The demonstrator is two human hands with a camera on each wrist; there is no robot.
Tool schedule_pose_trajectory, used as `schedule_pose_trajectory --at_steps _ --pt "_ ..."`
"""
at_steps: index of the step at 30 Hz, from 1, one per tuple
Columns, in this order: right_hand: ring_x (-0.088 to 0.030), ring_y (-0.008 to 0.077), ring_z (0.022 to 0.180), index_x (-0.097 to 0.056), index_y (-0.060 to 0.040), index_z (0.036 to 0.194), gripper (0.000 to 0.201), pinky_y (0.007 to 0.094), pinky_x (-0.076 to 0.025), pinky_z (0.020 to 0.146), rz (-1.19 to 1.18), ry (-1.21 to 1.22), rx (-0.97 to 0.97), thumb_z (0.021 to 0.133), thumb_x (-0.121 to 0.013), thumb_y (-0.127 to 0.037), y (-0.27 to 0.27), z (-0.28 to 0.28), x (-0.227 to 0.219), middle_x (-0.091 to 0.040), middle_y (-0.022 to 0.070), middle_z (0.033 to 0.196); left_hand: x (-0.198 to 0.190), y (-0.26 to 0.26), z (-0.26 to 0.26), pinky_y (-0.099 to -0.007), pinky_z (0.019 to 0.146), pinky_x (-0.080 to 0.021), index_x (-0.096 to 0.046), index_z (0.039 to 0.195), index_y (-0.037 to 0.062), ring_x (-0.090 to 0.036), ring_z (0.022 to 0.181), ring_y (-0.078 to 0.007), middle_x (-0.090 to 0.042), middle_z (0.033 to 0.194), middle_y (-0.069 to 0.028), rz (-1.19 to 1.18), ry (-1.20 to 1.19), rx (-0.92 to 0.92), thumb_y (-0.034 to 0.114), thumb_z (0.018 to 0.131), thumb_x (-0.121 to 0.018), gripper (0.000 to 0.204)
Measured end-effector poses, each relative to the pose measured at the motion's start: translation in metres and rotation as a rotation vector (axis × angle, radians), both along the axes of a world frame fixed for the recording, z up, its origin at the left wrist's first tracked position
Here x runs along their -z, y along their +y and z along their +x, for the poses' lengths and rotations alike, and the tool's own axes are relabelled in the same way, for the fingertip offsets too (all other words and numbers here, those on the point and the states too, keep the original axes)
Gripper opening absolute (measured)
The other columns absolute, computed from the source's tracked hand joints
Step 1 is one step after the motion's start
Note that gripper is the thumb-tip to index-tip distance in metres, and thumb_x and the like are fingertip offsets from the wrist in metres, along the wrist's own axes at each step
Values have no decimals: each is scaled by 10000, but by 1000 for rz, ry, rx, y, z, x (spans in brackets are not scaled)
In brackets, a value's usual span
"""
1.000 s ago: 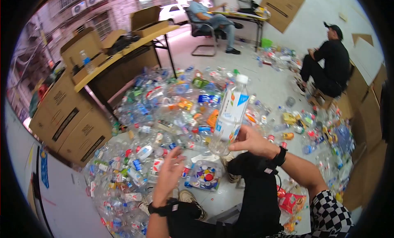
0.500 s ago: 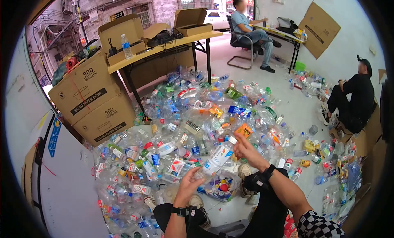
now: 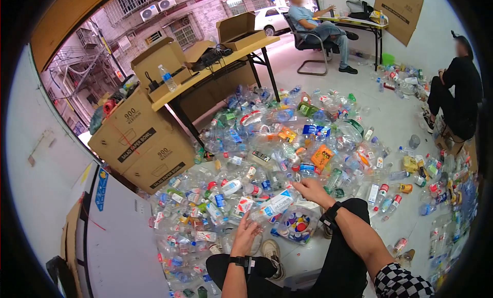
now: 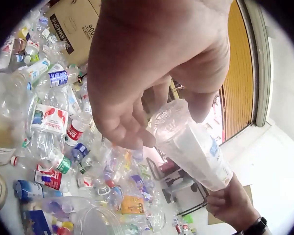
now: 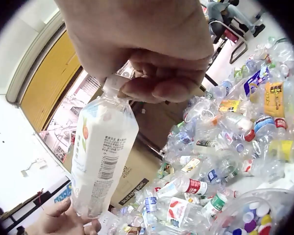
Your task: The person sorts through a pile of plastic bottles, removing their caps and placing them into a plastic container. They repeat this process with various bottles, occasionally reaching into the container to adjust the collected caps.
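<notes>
A clear plastic bottle with a white and blue label lies tilted between my two hands, above the floor. At its base, my left hand holds it with the fingers and thumb around the bottom end. My right hand pinches the white cap at the other end, thumb against curled fingers. The right wrist view shows the label's barcode side. Just below the bottle, a clear plastic tub on the floor contains many coloured caps.
Empty bottles cover the floor ahead and to the left, with more at right. Salad-bowl cartons and a table stand behind them. One person sits in a chair; another sits low at right.
The bottle, earlier upright in my right hand alone, came down into a tilt. My left hand took its base and my right hand moved to the cap. The head view shifted.
</notes>
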State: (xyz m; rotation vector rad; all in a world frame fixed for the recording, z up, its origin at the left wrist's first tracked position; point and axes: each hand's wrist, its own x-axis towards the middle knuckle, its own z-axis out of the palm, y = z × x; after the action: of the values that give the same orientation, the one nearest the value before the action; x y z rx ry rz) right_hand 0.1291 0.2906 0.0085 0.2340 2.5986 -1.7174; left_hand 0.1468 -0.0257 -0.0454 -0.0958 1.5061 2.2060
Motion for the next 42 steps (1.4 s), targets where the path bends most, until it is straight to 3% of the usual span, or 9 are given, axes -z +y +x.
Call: schedule_pose_trajectory --at_steps 4,5,16,18,19,26,34,36,42 --pt "-616 281 605 -665 24 792 621 403 -472 600 106 13 16 885 -493 -565 0 3 6 -622 163 658 -8 -5 9 -349 831 -507 -243 1482 86 -581 978 -182 -515 1161 -93 0 27 43 104 952 -566 621" --pt "-614 308 609 -667 29 776 655 422 -469 616 131 29 24 886 -466 -585 1 2 14 -618 175 650 -2 -8 9 -359 854 -482 -254 1487 143 -578 995 -189 -534 1194 -63 -44 30 49 173 974 -545 591" --pt "-595 313 570 -629 56 728 742 417 -460 577 158 -32 -187 885 -425 -639 -29 3 21 -557 209 579 16 -52 28 -337 843 -483 -418 1355 113 -589 918 -147 -593 1151 -27 -113 -65 -33 318 1000 -496 417" --pt "-604 361 608 -618 73 755 745 435 -465 599 147 -39 -220 887 -423 -635 -38 3 26 -567 251 623 13 -59 35 -331 842 -478 -431 1350 115 -596 935 -154 -597 1159 -34 -123 -41 -39 353 999 -489 428" --pt "-606 388 636 -625 71 761 735 448 -467 612 164 -13 -225 889 -426 -625 -42 0 29 -582 264 653 11 -62 37 -377 910 -452 -433 1347 133 -572 1088 -236 -560 1269 -56 -174 -20 -16 415 991 -475 456" --pt "-605 461 737 -638 72 772 688 491 -475 702 247 -20 -280 913 -404 -560 -70 -2 52 -612 304 757 24 -70 48 -362 878 -470 -426 1357 110 -591 1052 -239 -551 1275 -74 -247 56 -123 465 1007 -382 500" --pt "-610 451 770 -653 54 779 575 481 -478 736 232 -6 -248 925 -439 -460 -77 4 36 -613 303 775 45 -52 37 -303 639 -535 -554 1174 -27 -659 837 -207 -649 1023 -157 -466 71 -273 515 999 -284 630" --pt "-610 449 755 -648 48 775 561 478 -477 722 245 -8 -234 924 -462 -460 -77 4 35 -616 293 765 47 -51 35 -299 674 -530 -581 1125 -45 -669 755 -214 -663 913 -149 -596 -159 -140 499 999 -266 641" --pt "-601 388 659 -610 32 771 518 448 -457 624 281 57 -285 943 -480 -438 -76 -1 37 -594 235 690 40 -49 33 -285 574 -489 -597 1066 -48 -646 648 -198 -648 792 -130 -449 -168 -177 564 978 -279 695"
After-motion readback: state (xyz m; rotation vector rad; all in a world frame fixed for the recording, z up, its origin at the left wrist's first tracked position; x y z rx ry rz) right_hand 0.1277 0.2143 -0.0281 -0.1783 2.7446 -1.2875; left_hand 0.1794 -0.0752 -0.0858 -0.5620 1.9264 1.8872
